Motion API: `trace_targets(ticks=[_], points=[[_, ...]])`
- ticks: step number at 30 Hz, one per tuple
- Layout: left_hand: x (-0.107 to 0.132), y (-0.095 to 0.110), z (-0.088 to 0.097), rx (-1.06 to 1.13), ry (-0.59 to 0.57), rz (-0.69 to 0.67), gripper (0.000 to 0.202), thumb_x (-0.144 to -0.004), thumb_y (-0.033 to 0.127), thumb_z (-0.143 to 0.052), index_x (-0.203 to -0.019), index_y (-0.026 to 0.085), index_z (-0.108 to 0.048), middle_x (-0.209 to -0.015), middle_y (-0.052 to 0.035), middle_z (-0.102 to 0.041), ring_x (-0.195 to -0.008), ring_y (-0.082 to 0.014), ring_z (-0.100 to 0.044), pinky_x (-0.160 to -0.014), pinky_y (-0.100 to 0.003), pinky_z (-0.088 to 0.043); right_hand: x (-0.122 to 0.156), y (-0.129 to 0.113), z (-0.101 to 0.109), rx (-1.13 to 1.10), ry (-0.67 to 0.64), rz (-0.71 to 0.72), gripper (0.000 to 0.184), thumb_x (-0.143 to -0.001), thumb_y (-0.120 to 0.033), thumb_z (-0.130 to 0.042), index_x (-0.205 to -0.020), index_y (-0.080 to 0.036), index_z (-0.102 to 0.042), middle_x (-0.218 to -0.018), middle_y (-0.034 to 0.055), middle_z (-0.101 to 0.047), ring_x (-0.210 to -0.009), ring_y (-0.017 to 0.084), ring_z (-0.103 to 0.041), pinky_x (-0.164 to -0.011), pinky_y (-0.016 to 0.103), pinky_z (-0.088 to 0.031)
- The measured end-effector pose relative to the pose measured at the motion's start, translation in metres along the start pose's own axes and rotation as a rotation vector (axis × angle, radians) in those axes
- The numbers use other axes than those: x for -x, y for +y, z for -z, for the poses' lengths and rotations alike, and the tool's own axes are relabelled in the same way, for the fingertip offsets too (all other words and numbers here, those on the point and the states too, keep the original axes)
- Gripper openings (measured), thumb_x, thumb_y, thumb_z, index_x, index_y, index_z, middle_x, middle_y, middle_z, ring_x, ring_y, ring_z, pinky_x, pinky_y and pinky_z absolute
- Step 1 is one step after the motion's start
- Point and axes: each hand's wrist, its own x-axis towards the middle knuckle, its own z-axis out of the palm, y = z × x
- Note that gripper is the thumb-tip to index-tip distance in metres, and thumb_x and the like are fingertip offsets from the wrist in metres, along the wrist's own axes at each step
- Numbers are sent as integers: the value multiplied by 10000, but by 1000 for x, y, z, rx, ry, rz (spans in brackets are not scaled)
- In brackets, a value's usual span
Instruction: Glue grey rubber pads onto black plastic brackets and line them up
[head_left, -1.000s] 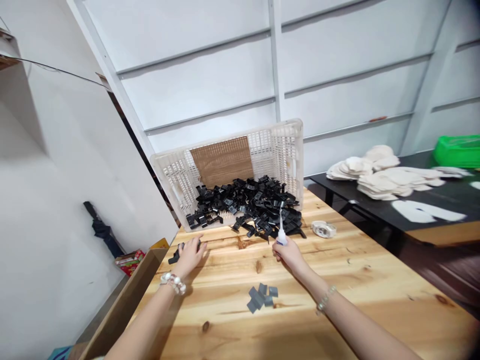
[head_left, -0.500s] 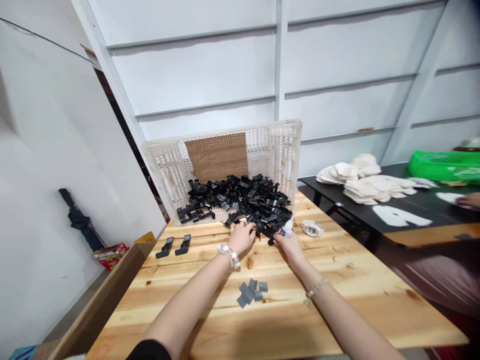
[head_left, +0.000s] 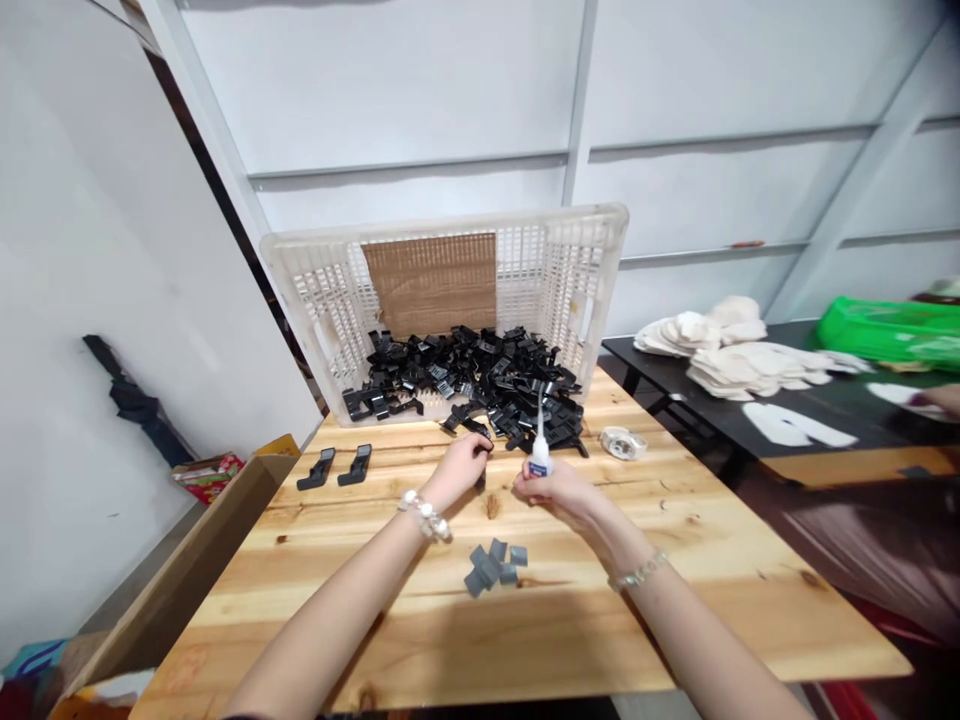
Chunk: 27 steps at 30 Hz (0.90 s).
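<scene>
A small white glue bottle (head_left: 540, 456) with a long thin nozzle stands upright in my right hand (head_left: 559, 487), its tip pointing up. My left hand (head_left: 463, 468) is closed on a black plastic part (head_left: 481, 481), mostly hidden under the fingers. Just beyond both hands, a heap of black plastic parts (head_left: 480, 375) spills from a white basket (head_left: 596, 290) tipped on its side. Two similar black parts (head_left: 355, 466) lie to the left of my left hand. Several small grey pads (head_left: 491, 567) sit on the wooden table (head_left: 600, 620) nearer to me.
A roll of whitish tape (head_left: 623, 443) lies right of the heap. On a black table (head_left: 697, 410) to the right are white cut pieces (head_left: 750, 370), a green basket (head_left: 892, 332) and another person's hand (head_left: 946, 400). A cardboard box (head_left: 187, 560) and a folded umbrella (head_left: 142, 405) are at left.
Both hands have drawn back from the heap. The left hand now has a black part, and the glue bottle in the right hand has turned nozzle up. The view has shifted slightly.
</scene>
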Motion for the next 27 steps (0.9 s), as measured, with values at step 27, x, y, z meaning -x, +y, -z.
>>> trace_targets(ticks=[27], points=[[76, -5, 33, 1150, -249, 298, 324, -708, 115, -717, -1027, 124, -664, -1066, -109, -703, -1018, -217, -673, -1054, -393, -432, 16, -5, -35, -307, 83, -45, 337, -584, -274, -883, -756, -154, -619, -612, -9, -608, -570, 109, -519, -582, 254, -373]])
